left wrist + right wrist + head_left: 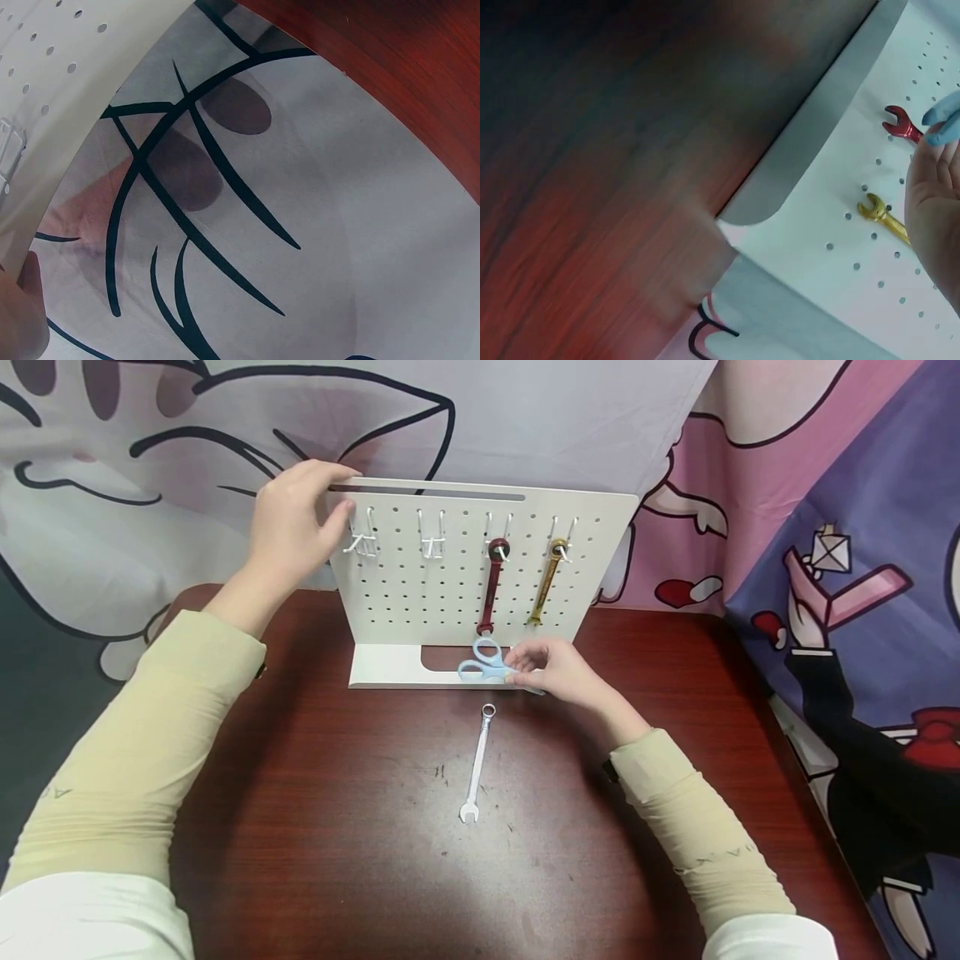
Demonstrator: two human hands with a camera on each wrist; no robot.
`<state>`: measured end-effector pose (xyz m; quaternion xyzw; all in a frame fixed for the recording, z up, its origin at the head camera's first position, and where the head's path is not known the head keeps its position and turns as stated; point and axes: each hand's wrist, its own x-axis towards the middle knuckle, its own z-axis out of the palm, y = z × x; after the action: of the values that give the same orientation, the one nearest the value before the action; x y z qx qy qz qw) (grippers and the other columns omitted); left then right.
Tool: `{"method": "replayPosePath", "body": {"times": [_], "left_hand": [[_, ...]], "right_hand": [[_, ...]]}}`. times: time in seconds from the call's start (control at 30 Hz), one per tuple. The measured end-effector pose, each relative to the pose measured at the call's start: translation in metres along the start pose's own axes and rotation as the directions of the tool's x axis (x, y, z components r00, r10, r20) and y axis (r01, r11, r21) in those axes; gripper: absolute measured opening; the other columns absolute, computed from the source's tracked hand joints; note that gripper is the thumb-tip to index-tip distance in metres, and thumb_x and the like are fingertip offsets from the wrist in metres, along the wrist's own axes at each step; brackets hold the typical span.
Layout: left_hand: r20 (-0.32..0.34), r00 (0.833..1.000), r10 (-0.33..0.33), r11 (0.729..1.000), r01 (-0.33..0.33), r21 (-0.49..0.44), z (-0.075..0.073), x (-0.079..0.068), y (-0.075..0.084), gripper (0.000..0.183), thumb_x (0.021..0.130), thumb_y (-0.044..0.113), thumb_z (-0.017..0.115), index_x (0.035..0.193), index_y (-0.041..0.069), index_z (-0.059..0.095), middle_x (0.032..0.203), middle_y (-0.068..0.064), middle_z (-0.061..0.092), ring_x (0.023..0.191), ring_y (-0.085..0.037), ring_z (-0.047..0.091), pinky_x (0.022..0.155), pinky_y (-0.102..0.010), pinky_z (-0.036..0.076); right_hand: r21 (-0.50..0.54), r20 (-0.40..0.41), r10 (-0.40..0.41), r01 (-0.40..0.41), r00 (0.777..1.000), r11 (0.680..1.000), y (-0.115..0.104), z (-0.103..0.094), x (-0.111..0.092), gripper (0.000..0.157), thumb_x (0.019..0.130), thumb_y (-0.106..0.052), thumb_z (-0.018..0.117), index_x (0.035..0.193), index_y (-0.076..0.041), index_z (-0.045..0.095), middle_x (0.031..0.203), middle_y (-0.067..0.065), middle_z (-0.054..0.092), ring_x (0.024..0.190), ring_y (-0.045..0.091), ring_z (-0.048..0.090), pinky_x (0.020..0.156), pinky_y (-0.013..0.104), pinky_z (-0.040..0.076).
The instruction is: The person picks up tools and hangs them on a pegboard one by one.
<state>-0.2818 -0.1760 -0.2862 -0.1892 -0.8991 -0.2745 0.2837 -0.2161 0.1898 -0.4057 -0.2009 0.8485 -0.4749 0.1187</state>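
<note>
My left hand (303,518) grips the top left corner of a white pegboard (420,593), thumb in front and fingers over the top edge. In the left wrist view, part of the left hand (21,311) shows beside the board's edge. My right hand (551,670) pinches light-blue scissors (486,667) by the blade end, handle loops pointing left, in front of the board's base. The right wrist view shows the right hand (937,202) with a bit of the blue scissors (945,118) at the frame edge. A red wrench (491,589) and a gold wrench (546,587) hang from hooks.
A silver wrench (477,764) lies on the dark red table (337,802) in front of the board. Two white hooks at the board's left, including one hook (432,545), carry nothing. A cartoon-printed curtain (570,418) hangs behind, and another print (847,635) stands at the right.
</note>
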Motion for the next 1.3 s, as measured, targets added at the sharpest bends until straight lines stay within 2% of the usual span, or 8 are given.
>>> {"method": "replayPosePath", "body": {"times": [0.2, 0.37, 0.67, 0.97, 1.13, 1.3], "left_hand": [[-0.002, 1.000, 0.002, 1.000, -0.002, -0.005, 0.000, 0.000, -0.001, 0.031, 0.102, 0.008, 0.064, 0.132, 0.006, 0.072, 0.131, -0.016, 0.074, 0.126, -0.037, 0.067, 0.105, -0.057, 0.051], [-0.004, 1.000, 0.005, 1.000, -0.005, -0.007, 0.000, 0.000, 0.000, 0.031, 0.102, 0.007, 0.064, 0.132, 0.005, 0.072, 0.131, -0.017, 0.074, 0.125, -0.038, 0.068, 0.105, -0.057, 0.051], [-0.006, 1.000, 0.003, 1.000, -0.003, -0.005, 0.000, 0.000, 0.000, 0.031, 0.102, 0.008, 0.064, 0.132, 0.005, 0.072, 0.131, -0.016, 0.075, 0.126, -0.037, 0.068, 0.105, -0.057, 0.051], [0.000, 1.000, -0.003, 1.000, 0.003, -0.003, 0.000, 0.000, -0.001, 0.031, 0.102, 0.008, 0.064, 0.133, 0.006, 0.072, 0.131, -0.016, 0.074, 0.125, -0.037, 0.068, 0.105, -0.057, 0.051], [-0.001, 1.000, -0.001, 1.000, 0.001, -0.005, 0.000, 0.000, -0.001, 0.031, 0.102, 0.008, 0.064, 0.132, 0.006, 0.072, 0.131, -0.016, 0.074, 0.126, -0.037, 0.067, 0.106, -0.057, 0.051], [0.000, 1.000, -0.003, 1.000, 0.003, 0.003, 0.000, 0.000, 0.000, 0.031, 0.102, 0.008, 0.064, 0.132, 0.006, 0.072, 0.132, -0.016, 0.074, 0.127, -0.037, 0.067, 0.106, -0.057, 0.051]], "right_hand": [[0.100, -0.073, -0.009, 0.017, 0.997, 0.995, -0.012, 0.006, 0.012, 0.022, 0.087, 0.004, 0.082, 0.107, 0.008, 0.076, 0.086, 0.005, 0.074, 0.078, 0.007, 0.067, 0.073, 0.017, 0.056], [0.135, -0.123, -0.016, 0.032, 0.992, 0.990, -0.022, 0.010, 0.022, 0.024, 0.087, 0.003, 0.081, 0.109, 0.009, 0.075, 0.086, 0.003, 0.075, 0.077, 0.006, 0.068, 0.070, 0.016, 0.057], [0.215, -0.226, -0.057, 0.106, 0.973, 0.971, -0.043, 0.015, 0.038, 0.022, 0.087, 0.003, 0.081, 0.108, 0.009, 0.073, 0.081, -0.012, 0.072, 0.076, 0.003, 0.068, 0.073, 0.016, 0.058], [0.333, -0.339, -0.053, 0.173, 0.939, 0.927, -0.064, 0.023, 0.048, 0.019, 0.087, 0.003, 0.081, 0.105, 0.003, 0.074, 0.082, -0.014, 0.074, 0.075, 0.002, 0.069, 0.075, 0.017, 0.057], [0.403, -0.395, -0.046, 0.218, 0.918, 0.889, -0.070, 0.030, 0.054, 0.021, 0.087, 0.009, 0.079, 0.107, 0.009, 0.072, 0.081, -0.013, 0.072, 0.078, 0.003, 0.068, 0.078, 0.016, 0.058], [0.454, -0.424, -0.014, 0.226, 0.906, 0.862, -0.071, 0.037, 0.062, 0.020, 0.088, 0.010, 0.076, 0.107, 0.010, 0.071, 0.081, -0.014, 0.073, 0.078, 0.001, 0.069, 0.074, 0.014, 0.057]]}}
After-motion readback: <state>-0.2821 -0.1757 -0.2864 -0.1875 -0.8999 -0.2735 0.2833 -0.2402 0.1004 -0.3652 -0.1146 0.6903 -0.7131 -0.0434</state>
